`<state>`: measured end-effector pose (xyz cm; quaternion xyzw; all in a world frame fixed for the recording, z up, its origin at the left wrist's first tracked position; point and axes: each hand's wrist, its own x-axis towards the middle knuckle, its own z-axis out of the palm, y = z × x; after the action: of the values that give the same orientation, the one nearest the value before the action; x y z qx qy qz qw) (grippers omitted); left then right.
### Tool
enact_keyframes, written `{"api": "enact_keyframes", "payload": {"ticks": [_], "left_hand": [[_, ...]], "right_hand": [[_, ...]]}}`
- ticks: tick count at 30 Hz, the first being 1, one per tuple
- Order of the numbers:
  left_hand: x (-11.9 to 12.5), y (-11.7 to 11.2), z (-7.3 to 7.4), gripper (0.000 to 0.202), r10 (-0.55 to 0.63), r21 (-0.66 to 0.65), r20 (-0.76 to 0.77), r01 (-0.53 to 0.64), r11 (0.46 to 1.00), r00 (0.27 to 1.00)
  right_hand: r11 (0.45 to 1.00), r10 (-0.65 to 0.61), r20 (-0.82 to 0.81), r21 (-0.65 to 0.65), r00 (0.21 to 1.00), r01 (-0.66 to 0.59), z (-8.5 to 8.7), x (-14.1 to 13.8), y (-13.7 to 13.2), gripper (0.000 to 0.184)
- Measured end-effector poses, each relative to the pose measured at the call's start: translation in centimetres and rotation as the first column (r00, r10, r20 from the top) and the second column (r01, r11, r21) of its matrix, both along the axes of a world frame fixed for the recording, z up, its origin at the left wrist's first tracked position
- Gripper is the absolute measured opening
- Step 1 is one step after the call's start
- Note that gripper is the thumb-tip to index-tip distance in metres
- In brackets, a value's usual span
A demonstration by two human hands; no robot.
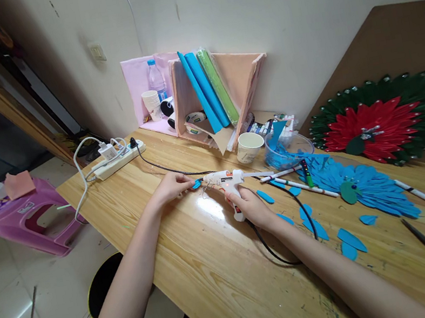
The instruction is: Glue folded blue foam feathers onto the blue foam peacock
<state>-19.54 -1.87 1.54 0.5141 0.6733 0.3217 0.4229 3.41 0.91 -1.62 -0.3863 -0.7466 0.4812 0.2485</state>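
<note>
A: Taking the glue gun (230, 178) as the centre of the dial, what is done and what is left?

B: Nearest, at four o'clock, loose blue petals (351, 240) lie unattached on the table (195, 249), so some joining is probably left. Farther off, between three and four, the blue flower (387, 196) carries many layered petals and appears largely built; whether it is complete cannot be told. Farthest, between two and three, the red and green flower (391, 122) seems finished.

A: And the petal being worked?

B: This small blue petal (196, 184) sits at nine o'clock, just beside the nozzle and apart from the blue flower. Whether nozzle and petal touch is unclear.

A: How are the arms posed?

B: The forearms reach in from between seven and eight o'clock and from between four and five. The right hand (251, 207) has its fingers curled around the gun's handle, nozzle pointing to nine; whether the trigger is squeezed cannot be told. Farther along, the left hand (172, 186) is low over the table, thumb and fingertips pinched together on the small blue petal.
</note>
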Motion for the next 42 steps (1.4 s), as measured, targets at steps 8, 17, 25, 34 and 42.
{"api": "enact_keyframes", "payload": {"ticks": [8, 17, 25, 34, 42], "left_hand": [[-0.24, 0.06, -0.12, 0.037, 0.004, 0.001, 0.005, -0.004, 1.000, 1.000], [-0.19, -0.07, 0.13, 0.037, 0.031, -0.028, -0.039, -0.033, 0.999, 0.999], [-0.28, 0.02, 0.13, 0.035, 0.012, -0.003, -0.006, -0.012, 1.000, 1.000], [-0.09, -0.04, 0.33, 0.035, 0.038, -0.016, 0.017, -0.038, 0.999, 0.999], [-0.12, -0.17, 0.33, 0.040, 0.045, -0.021, 0.011, -0.045, 0.999, 0.999]], "right_hand": [[0.999, -0.038, 0.018, -0.010, 0.999, 0.038, 0.09, -0.04, -0.01, 0.034], [0.998, -0.043, -0.044, -0.045, 0.998, 0.041, 0.43, 0.01, -0.13, 0.034], [1.000, 0.029, -0.041, -0.004, 0.999, -0.029, -0.05, 0.18, -0.13, 0.031], [1.000, -0.002, -0.037, 0.019, 0.999, 0.003, -0.28, 0.13, 0.01, 0.030], [0.999, -0.046, -0.032, -0.008, 0.998, 0.046, -0.03, 0.15, -0.02, 0.032]]}}
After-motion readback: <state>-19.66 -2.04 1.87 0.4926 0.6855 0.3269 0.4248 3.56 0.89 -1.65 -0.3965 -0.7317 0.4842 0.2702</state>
